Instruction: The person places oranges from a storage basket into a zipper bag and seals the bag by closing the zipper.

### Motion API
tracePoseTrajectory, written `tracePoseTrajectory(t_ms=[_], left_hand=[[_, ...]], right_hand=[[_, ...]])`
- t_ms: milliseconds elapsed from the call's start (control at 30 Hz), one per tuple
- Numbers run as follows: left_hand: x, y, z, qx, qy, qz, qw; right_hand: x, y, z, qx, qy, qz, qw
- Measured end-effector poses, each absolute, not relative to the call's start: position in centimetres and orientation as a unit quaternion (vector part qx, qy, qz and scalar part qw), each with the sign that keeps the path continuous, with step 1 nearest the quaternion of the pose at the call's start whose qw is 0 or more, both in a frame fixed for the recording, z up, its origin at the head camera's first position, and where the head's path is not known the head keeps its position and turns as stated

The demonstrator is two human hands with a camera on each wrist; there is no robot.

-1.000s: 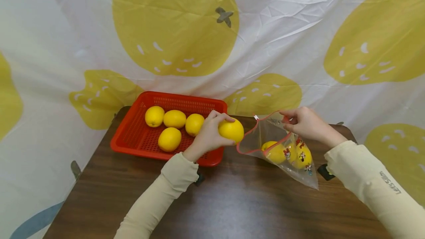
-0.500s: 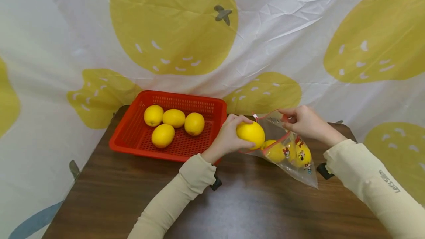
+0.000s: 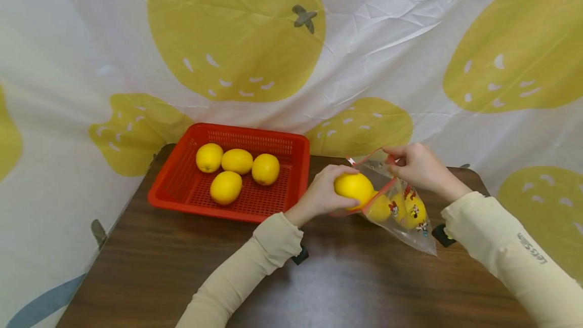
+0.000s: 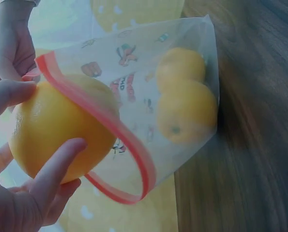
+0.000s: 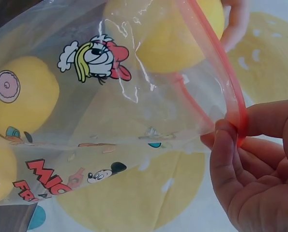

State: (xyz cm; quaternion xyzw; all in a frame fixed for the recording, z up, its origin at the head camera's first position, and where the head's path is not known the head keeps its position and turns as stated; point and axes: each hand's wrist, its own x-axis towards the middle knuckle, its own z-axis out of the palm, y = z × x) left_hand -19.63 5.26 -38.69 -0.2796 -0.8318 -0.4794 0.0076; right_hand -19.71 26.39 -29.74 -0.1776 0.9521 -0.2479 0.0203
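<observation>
My left hand [image 3: 324,192] grips a yellow lemon [image 3: 354,190] at the mouth of a clear zip bag [image 4: 148,159]. In the left wrist view, the fruit's far side is behind the bag's red rim, partly inside the opening. Fingers and thumb spread around its near side. My right hand [image 3: 418,170] pinches the far edge of the red rim [image 5: 238,116] between thumb and fingers, keeping the mouth apart. Cartoon prints cover the bag. Several lemons [image 4: 187,111] lie inside, toward its bottom end.
To the left stands a red perforated basket [image 3: 298,178] with several lemons [image 3: 226,188] in it. Both basket and bag are on a dark wooden table [image 3: 364,287]. A white curtain [image 3: 364,54] with yellow fruit prints hangs right behind the table's far edge.
My left hand has carried the lemon right, from beside the basket's edge into the bag's mouth. A lemon at the basket's front shifted slightly. The right hand has stayed on the rim.
</observation>
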Motion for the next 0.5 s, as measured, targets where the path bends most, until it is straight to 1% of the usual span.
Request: tracePoseTrajectory(t_ms=[300, 400, 500], left_hand=[[-19.75, 5.78, -38.95, -0.284, -0.825, -0.489, 0.0], [-19.76, 5.99, -39.0, -0.298, -0.822, -0.484, 0.008], [-19.71, 6.25, -39.18, -0.316, -0.812, -0.491, 0.001]], right_hand=[[-19.69, 26.16, -29.61, -0.166, 0.957, -0.237, 0.016], [-19.7, 26.05, -29.65, -0.167, 0.957, -0.237, 0.017], [-19.71, 25.93, -29.7, -0.168, 0.956, -0.239, 0.018]])
